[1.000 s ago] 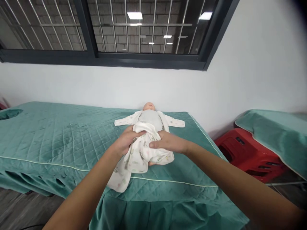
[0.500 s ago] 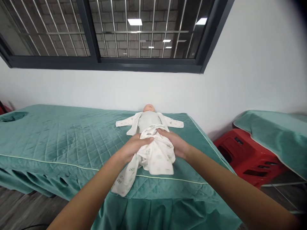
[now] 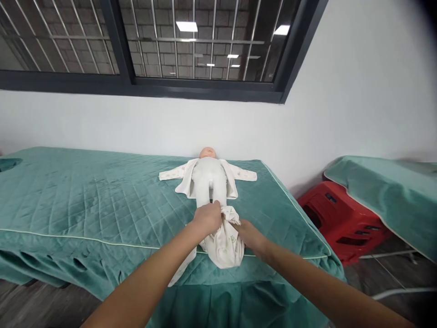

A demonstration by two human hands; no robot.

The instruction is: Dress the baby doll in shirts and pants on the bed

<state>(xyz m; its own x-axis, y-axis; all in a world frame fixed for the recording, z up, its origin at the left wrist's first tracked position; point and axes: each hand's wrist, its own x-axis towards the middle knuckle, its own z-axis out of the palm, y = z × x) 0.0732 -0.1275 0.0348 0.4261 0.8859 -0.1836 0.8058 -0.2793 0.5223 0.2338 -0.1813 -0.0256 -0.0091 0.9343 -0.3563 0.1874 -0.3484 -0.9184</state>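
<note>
The garment point(image 3: 225, 253), white, printed and crumpled, lies bunched below the doll point(image 3: 210, 172), its length running toward the person over the bed's near edge. The right hand point(image 3: 250, 234) grips its side; the left hand point(image 3: 208, 217), nearer the doll's legs, is curled, though what it holds is hidden. The bed point(image 3: 102, 200) is green and quilted.

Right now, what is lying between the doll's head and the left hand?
The doll's pale torso and legs lie between its head and the left hand, in the head view.
</note>
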